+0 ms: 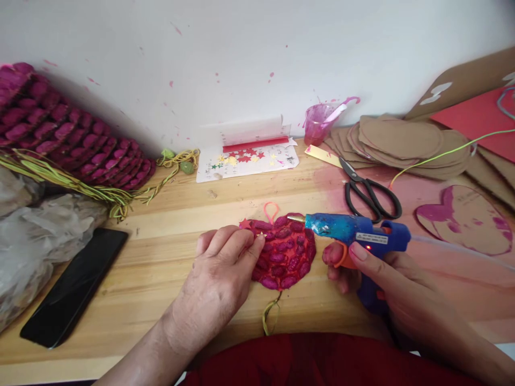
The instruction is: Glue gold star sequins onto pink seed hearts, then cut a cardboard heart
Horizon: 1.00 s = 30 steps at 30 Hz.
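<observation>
A round red ornament (286, 252) covered with magenta cocoon-like pieces lies on the wooden table (169, 230), a pink loop at its top and a yellow-green cord at its bottom. My left hand (219, 279) rests on its left edge, fingers pinched on a small red star (245, 224) with a yellow bit at the fingertips. My right hand (374, 273) grips a blue hot glue gun (354, 230) with an orange trigger. Its metal nozzle points left over the ornament's top edge, and a red light glows on its body.
Stacked finished magenta ornaments (72, 134) with yellow-green cords lie at the back left. A black phone (74, 287) and plastic bags sit at the left. A star sticker sheet (247, 158), pink cup (317, 123), black scissors (370, 193) and brown cardboard discs (402, 139) lie behind.
</observation>
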{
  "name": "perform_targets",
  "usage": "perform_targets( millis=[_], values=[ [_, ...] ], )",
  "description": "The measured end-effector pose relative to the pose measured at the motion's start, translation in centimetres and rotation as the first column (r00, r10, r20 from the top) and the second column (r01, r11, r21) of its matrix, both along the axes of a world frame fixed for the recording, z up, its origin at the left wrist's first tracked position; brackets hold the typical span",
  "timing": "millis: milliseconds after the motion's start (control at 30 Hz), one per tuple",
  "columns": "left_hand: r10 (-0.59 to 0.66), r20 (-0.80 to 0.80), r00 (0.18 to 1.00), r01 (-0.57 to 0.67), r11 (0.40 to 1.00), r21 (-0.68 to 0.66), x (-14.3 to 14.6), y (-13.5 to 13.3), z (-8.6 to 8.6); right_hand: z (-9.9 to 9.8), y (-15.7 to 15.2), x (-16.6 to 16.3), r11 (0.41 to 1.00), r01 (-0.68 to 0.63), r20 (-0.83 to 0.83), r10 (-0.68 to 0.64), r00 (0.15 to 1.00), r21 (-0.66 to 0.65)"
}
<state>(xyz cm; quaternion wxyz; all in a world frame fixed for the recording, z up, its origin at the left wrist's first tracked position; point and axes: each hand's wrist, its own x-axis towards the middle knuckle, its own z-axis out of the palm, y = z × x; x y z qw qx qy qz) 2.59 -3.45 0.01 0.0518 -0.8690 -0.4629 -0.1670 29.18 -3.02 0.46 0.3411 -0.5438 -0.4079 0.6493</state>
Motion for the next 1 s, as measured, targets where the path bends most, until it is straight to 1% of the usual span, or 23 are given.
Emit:
perform_targets(
  millis=[100,200,267,367,467,633,733,800,933,1000],
  values=[
    [0.021,0.032,0.999,-0.022,0.999,0.025,-0.09,-0.01,0.31,0.02,-0.05,-0.09,1.0,0.019,-0.002,-0.019,1.0,0.003],
    [0.067,0.057,0.996,-0.071,0.995,0.067,-0.24,0.0,0.59,0.19,-0.04,-0.14,1.0,0.024,0.012,-0.024,1.0,0.017],
    [0.071,0.065,0.995,-0.076,0.994,0.075,-0.27,-0.03,0.63,0.34,0.01,-0.14,1.0,0.018,0.03,-0.019,0.999,0.019],
    [0.0,0.108,0.994,-0.005,0.999,0.042,-0.22,-0.18,0.57,0.49,0.06,-0.08,0.999,0.011,0.041,-0.012,0.999,0.031],
    [-0.059,0.144,0.988,0.061,0.998,-0.014,-0.21,-0.4,0.58,0.43,0.07,-0.02,1.0,0.001,0.042,-0.002,0.999,0.013],
    [-0.068,0.146,0.987,0.079,0.994,-0.071,-0.52,-0.55,0.76,0.19,0.0,-0.17,1.0,0.024,0.018,-0.024,1.0,0.02],
    [-0.072,0.136,0.988,0.082,0.994,-0.072,-0.65,-0.51,0.74,0.16,-0.07,-0.22,0.999,0.044,0.011,-0.044,0.999,0.021],
    [-0.064,0.131,0.989,0.073,0.995,-0.065,-0.64,-0.44,0.67,0.14,-0.13,-0.15,0.999,0.032,0.013,-0.032,0.999,0.021],
    [-0.056,0.158,0.986,0.065,0.997,-0.051,-0.57,-0.26,0.56,0.01,-0.21,-0.01,0.999,0.027,0.06,-0.029,0.998,0.025],
    [-0.075,0.166,0.983,0.084,0.995,-0.053,-0.6,-0.22,0.46,-0.09,-0.2,0.02,0.999,0.028,0.088,-0.031,0.996,0.028]
  ],
)
